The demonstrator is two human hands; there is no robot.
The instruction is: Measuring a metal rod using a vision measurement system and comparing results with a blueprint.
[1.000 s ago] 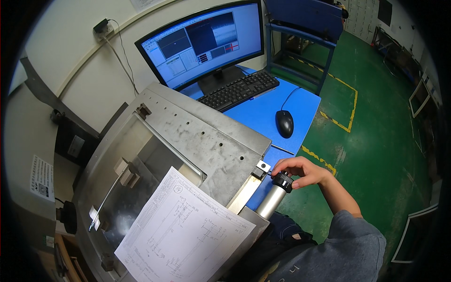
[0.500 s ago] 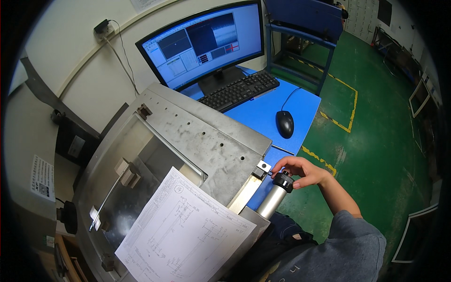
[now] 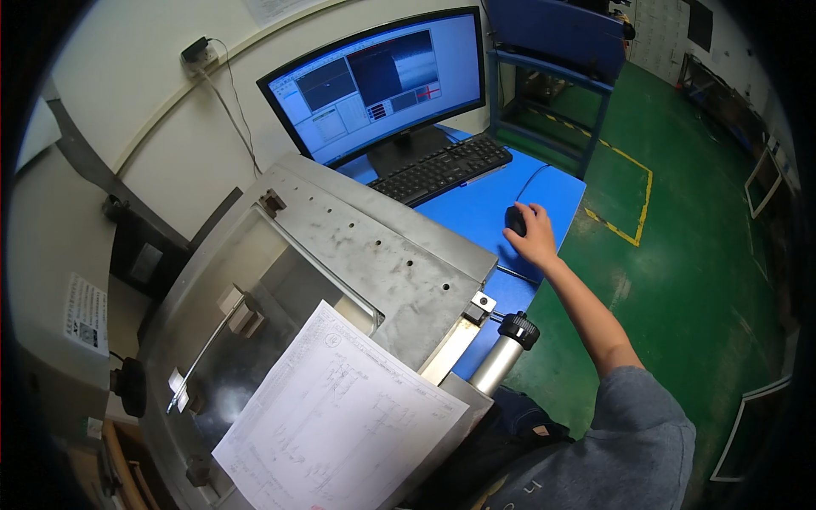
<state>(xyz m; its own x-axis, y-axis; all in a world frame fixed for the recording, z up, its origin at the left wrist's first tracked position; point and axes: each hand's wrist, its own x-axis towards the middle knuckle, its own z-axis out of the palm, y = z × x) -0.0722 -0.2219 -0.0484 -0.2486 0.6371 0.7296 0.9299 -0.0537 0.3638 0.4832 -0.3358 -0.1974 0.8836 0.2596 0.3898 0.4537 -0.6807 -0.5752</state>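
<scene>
On the blue desk (image 3: 476, 212), my right hand (image 3: 536, 240) rests over a black computer mouse (image 3: 513, 223), fingers curved round it. My left hand is out of the picture. Nearer to me, a black ribbed knob (image 3: 518, 331) tops a silver cylinder (image 3: 497, 366) at the edge of a grey metal machine table (image 3: 365, 225); no hand touches it. A thin metal rod (image 3: 204, 350) lies across two small blocks over the table's glass window. A paper with a technical drawing (image 3: 340, 408) covers the table's near part.
A lit monitor (image 3: 459, 76) with grey image panels stands behind a black keyboard (image 3: 442, 169). Beyond the desk is a blue metal frame (image 3: 552, 140) on the green floor (image 3: 680, 280). A plug adapter (image 3: 195, 51) with hanging cables is on the wall.
My right hand has left the black knob, moved forward over the desk and settled on the mouse. The view has shifted slightly; the rod and paper lie as before.
</scene>
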